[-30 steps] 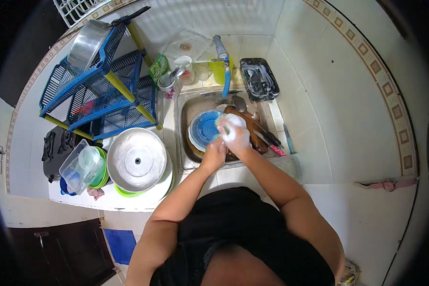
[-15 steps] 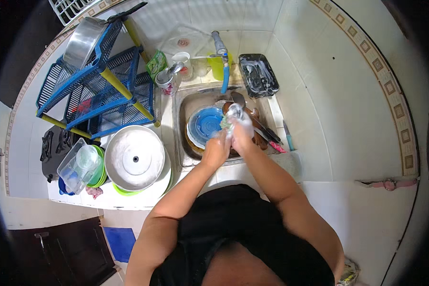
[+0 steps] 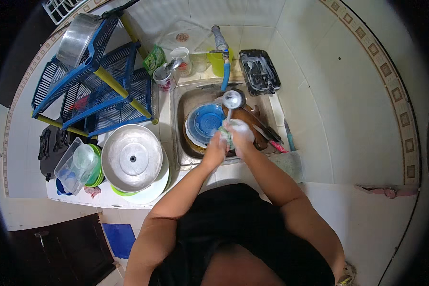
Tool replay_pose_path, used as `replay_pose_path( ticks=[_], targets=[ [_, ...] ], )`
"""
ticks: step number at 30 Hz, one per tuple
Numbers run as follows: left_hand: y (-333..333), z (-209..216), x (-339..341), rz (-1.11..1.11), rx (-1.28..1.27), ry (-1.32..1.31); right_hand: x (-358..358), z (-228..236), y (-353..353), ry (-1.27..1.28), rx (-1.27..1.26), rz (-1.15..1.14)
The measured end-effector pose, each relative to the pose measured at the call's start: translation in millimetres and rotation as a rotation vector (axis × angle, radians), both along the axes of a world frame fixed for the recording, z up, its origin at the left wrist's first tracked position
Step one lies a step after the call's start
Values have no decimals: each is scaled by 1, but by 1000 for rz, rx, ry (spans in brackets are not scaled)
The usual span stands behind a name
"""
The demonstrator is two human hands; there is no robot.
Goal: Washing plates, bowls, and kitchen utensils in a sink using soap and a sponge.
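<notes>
Beneath the tiled wall, a white surface bears most of the articles on view. Toward its left end stands a tiered blue rack on yellow posts (a metal pot sits tilted on the top tier). The metal sink is set into the surface, right of the rack. Before the rack rests a round silver-grey pan, overlapping a white plate. A black tray, streaked with white suds, occupies the corner behind the sink. Inside the sink, a blue dish lies on a paler one; brown items, not clearly identifiable, lie to its right, with a pink-handled knife near the right rim.

The ladle is held above the sink, just right of the blue dish, its foamy bowl toward the far side and its slender handle running back to the hands. The right hand, partly coated in foam, has its fingers clamped on that handle. The left hand meets it closely; its fingers bend toward a green sponge, partly hidden between both hands. Whether they are clamped on sponge or handle cannot be told.
</notes>
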State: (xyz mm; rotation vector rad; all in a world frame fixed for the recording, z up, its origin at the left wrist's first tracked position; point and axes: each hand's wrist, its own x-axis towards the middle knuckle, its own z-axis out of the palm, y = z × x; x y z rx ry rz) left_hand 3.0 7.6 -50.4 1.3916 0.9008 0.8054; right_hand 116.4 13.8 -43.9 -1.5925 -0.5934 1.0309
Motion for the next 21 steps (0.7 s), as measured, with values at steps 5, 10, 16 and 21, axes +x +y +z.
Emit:
replay_pose_path(
  ticks=[5, 10, 16, 21],
  targets=[
    [-10, -1, 9, -104, 196, 216, 1, 5, 13, -747, -44, -107],
    [7, 1, 1, -25, 366, 350, -8, -23, -9, -1013, 512, 127],
    [3, 3, 7, -131, 462, 369, 9, -19, 0, -789, 209, 74],
    [17, 13, 6, -240, 529, 366, 28, 8, 2, -769, 330, 107]
  ],
)
